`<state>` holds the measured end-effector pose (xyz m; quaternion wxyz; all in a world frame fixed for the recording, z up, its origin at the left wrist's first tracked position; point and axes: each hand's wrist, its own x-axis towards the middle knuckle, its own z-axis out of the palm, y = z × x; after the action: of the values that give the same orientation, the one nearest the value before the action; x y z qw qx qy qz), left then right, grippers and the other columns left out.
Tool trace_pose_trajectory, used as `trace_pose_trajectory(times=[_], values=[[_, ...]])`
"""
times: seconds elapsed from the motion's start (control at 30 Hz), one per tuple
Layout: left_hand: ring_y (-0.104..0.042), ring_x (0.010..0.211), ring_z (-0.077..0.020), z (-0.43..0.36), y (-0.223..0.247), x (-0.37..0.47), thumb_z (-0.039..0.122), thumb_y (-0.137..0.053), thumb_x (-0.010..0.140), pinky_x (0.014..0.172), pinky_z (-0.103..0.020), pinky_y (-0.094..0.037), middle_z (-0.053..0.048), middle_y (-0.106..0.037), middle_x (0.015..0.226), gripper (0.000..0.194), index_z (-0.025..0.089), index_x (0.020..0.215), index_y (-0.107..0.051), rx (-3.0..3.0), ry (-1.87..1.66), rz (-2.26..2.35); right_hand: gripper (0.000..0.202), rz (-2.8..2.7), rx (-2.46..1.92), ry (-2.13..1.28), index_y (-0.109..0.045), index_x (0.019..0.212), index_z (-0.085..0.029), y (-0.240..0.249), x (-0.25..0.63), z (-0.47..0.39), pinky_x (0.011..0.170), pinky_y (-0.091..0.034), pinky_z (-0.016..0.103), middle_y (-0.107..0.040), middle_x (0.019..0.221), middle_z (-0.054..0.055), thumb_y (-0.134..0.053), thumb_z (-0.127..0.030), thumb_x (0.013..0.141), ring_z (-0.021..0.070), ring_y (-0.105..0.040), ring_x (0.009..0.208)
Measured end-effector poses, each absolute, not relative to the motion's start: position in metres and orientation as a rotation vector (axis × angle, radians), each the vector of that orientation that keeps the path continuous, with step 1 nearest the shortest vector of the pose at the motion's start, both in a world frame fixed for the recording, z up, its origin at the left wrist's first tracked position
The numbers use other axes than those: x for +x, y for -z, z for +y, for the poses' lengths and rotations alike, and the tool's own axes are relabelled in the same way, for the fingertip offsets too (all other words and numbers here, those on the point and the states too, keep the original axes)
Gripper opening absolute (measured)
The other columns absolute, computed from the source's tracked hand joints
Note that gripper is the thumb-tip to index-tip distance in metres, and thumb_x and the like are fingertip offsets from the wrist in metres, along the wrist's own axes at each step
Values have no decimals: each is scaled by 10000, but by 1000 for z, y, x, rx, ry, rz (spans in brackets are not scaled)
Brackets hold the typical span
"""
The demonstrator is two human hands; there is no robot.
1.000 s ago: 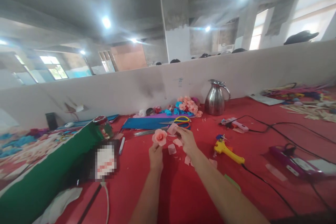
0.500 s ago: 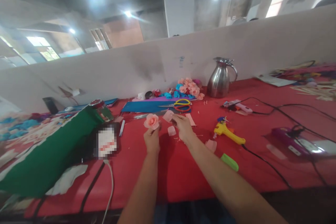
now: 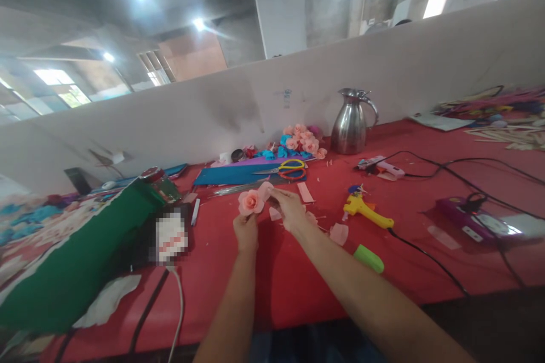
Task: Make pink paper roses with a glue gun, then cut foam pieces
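A pink paper flower (image 3: pixel 250 202) with layered petals faces up above the red table, my left hand (image 3: pixel 246 232) closed around its base. In my right hand (image 3: pixel 287 210), between thumb and fingers, is a loose pink paper petal (image 3: pixel 264 190). The petal meets the flower's right side; whether it is stuck there I cannot tell. Under and beside my right hand lie more cut petals (image 3: pixel 339 233) and a pink paper strip (image 3: pixel 305 192). A yellow glue gun (image 3: pixel 368 211) rests to the right, its nozzle pointing left.
Yellow-and-red-handled scissors (image 3: pixel 292 169) lie on blue paper (image 3: pixel 230 174). Behind are finished pink flowers (image 3: pixel 303 140) and a steel jug (image 3: pixel 349 125). Rightward are a purple power strip (image 3: pixel 477 221), black cords and a green block (image 3: pixel 368 259). A green-covered box (image 3: pixel 85 249) stands left.
My right hand has brought the petal left, from apart to against the flower's right side. My left hand has stayed nearly in place, still holding the flower. The view has shifted slightly.
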<state>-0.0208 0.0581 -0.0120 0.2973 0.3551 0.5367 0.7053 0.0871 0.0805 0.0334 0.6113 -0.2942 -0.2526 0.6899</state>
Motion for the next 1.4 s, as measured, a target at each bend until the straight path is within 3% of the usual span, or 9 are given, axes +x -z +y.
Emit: trace_pose_trajectory(times=[0.37,0.93,1.4], values=[[-650,668,-140,57,-2,-15,264,-810,515,795,-341,-522,-27,-705,702,273,118,736,-744,727,-1906,1207,208,-569,-659,-1595,-693,598,-156,-29,83,82,638,-458,275,-649,583,7,-765,-328,507,129,-574,590],[-638,672,-130,57,-6,-14,234,-825,490,796,-327,-513,-27,-703,706,266,118,713,-739,718,-1861,1157,232,-693,-741,-1553,-633,502,-148,-43,81,67,455,-278,232,-528,455,-23,-676,-359,589,90,-434,473],[-642,650,-137,58,-2,-14,239,-811,504,753,-313,-526,-34,-713,678,272,130,747,-755,759,-1829,1204,226,-730,-678,-1548,-668,539,-161,-35,76,70,523,-351,248,-550,495,-19,-716,-374,598,103,-469,518]])
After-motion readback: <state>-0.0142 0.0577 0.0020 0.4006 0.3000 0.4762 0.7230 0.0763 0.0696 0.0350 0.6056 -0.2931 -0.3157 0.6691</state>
